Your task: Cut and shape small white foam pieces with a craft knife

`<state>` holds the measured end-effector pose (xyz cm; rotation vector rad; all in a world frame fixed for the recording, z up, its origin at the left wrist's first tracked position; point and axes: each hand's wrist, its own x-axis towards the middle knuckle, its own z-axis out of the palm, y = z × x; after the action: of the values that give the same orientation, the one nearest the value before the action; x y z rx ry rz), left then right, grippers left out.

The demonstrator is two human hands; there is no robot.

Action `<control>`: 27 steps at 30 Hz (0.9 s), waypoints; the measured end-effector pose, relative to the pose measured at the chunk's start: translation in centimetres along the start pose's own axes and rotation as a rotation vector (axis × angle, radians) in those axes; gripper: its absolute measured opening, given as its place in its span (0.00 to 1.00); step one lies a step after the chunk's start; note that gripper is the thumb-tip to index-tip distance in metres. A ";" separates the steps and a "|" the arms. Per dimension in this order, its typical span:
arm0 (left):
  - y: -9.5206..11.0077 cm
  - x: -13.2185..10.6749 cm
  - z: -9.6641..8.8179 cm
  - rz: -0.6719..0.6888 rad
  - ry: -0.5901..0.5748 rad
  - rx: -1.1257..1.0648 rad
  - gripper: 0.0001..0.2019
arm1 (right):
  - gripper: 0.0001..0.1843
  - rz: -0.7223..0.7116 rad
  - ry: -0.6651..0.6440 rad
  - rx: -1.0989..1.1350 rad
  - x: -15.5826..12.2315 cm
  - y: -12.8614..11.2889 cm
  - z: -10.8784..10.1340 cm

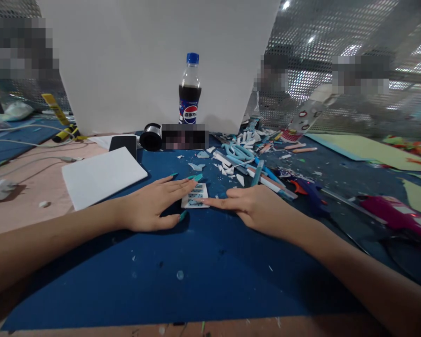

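A small white card (204,191) with rows of dark-patterned, pale blue marks lies on the blue mat (203,271). My left hand (154,203) rests palm down, fingers stretched out, with fingertips over the card's left and upper part; its nails are teal. My right hand (261,208) points its index finger onto the card's lower part, while the other fingers curl in. A pale blue stick (257,172) shows right behind the curled fingers; I cannot tell whether they grip it.
A cola bottle (190,98) stands before a white panel (133,61). White paper (103,175), a dark phone (124,143) and a black spool (150,137) lie left. Foam scraps (249,138), a blue glue gun (310,194) and a magenta one (395,213) lie right.
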<state>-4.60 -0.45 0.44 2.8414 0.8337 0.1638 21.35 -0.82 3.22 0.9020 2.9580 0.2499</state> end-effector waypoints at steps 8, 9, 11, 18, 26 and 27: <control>0.2 0.0 -0.1 -0.017 0.014 -0.012 0.30 | 0.33 0.000 -0.009 0.008 0.1 -0.1 -0.1; 0.2 0.0 0.0 -0.017 0.016 -0.011 0.30 | 0.33 0.000 -0.009 0.007 0.1 -0.1 -0.1; 0.1 0.0 0.0 -0.016 0.016 -0.008 0.30 | 0.33 -0.001 -0.013 -0.002 0.1 -0.2 0.0; 0.1 0.0 0.0 -0.006 0.008 0.010 0.29 | 0.35 0.008 -0.038 -0.080 0.1 -0.4 -0.2; 0.0 0.1 -0.1 0.005 0.006 -0.009 0.29 | 0.36 0.016 -0.022 -0.129 -0.1 -0.8 -0.4; 0.1 0.1 -0.1 0.002 0.004 -0.012 0.28 | 0.36 0.018 -0.029 -0.137 -0.1 -0.9 -0.5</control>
<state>-4.53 -0.44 0.58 2.8324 0.8276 0.1737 20.88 -1.66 3.53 0.9072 2.8658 0.4308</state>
